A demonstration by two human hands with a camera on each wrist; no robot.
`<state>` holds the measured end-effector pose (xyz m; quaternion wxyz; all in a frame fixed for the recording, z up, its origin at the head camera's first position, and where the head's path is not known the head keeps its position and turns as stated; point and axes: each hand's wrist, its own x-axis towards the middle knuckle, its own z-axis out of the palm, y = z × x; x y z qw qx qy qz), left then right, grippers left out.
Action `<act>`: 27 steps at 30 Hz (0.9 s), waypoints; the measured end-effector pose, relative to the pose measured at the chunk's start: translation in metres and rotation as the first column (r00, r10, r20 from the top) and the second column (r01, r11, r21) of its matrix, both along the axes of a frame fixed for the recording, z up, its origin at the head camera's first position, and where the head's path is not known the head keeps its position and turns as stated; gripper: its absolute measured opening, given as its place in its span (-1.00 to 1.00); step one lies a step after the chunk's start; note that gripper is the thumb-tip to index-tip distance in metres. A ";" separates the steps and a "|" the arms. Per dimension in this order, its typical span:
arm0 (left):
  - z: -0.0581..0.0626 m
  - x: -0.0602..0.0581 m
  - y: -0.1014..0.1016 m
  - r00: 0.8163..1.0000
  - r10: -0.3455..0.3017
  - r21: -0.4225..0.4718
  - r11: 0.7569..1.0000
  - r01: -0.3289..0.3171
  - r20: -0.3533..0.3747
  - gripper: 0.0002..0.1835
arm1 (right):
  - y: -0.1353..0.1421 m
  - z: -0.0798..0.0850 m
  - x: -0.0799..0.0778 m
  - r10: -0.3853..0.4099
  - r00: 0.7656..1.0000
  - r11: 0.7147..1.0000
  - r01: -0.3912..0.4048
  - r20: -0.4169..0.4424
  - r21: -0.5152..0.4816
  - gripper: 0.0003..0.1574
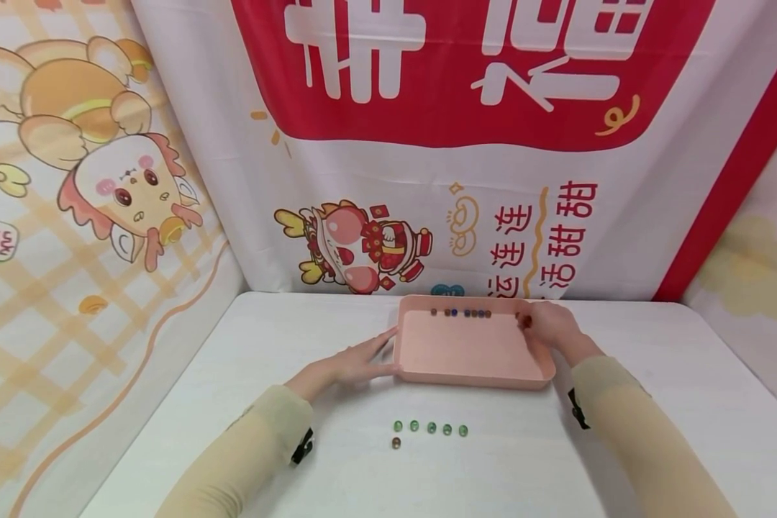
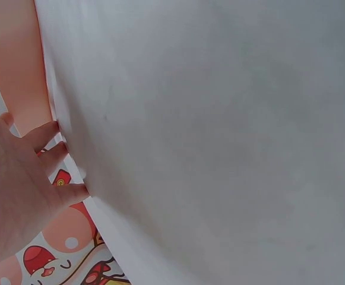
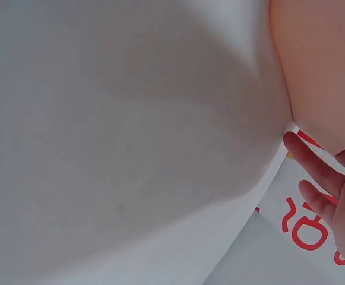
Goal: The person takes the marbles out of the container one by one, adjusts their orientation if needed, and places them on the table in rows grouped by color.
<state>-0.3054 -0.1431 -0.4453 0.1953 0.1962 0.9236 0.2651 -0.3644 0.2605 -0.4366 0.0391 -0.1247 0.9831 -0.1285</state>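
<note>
A shallow pink tray [image 1: 473, 349] lies on the white table near the back wall. Along its far side sit several small brown and blue marbles [image 1: 467, 313] in a loose row. My left hand [image 1: 356, 360] rests against the tray's left wall, fingers spread; the left wrist view shows its fingers straight beside the rim. Reaching over the tray's right far corner, my right hand [image 1: 550, 325] pinches a brown marble [image 1: 526, 321] at its fingertips. Its other fingers extend outside the tray wall in the right wrist view.
In front of the tray, several green marbles [image 1: 431, 428] form a row on the table [image 1: 285, 460]. One brown marble [image 1: 396, 443] lies just below the row's left end. A printed red and white cloth [image 1: 375, 165] hangs behind the table.
</note>
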 end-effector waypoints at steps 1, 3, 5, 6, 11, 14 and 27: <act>0.000 0.000 0.000 1.000 0.000 0.001 1.000 0.000 0.001 -0.06 | 0.000 0.000 0.000 0.005 1.000 1.000 -0.005 -0.007 0.002 -0.82; 0.000 0.000 0.001 1.000 0.000 0.003 1.000 0.000 0.003 -0.07 | 0.001 -0.001 0.001 0.012 1.000 1.000 -0.012 -0.029 0.011 -0.82; 0.001 0.000 0.001 1.000 -0.002 0.004 1.000 0.002 0.002 -0.07 | 0.003 -0.001 0.001 0.020 0.999 1.000 -0.019 -0.048 0.014 -0.83; 0.001 0.000 0.001 1.000 -0.001 0.004 1.000 0.001 0.002 -0.07 | 0.003 -0.001 0.001 0.024 0.998 1.000 -0.023 -0.055 0.014 -0.84; 0.001 0.000 0.002 1.000 0.002 -0.003 1.000 -0.002 0.007 -0.07 | 0.004 -0.002 0.002 0.006 0.997 1.000 -0.005 -0.073 0.009 -0.93; 0.000 0.000 0.002 1.000 0.000 0.002 1.000 0.000 0.010 -0.06 | 0.004 0.001 0.004 -0.020 0.997 1.000 0.019 -0.080 -0.009 -0.97; 0.002 0.001 0.002 1.000 0.004 0.007 1.000 -0.004 0.000 -0.04 | 0.006 0.020 0.019 -0.045 0.980 0.989 0.017 -0.193 -0.144 -0.84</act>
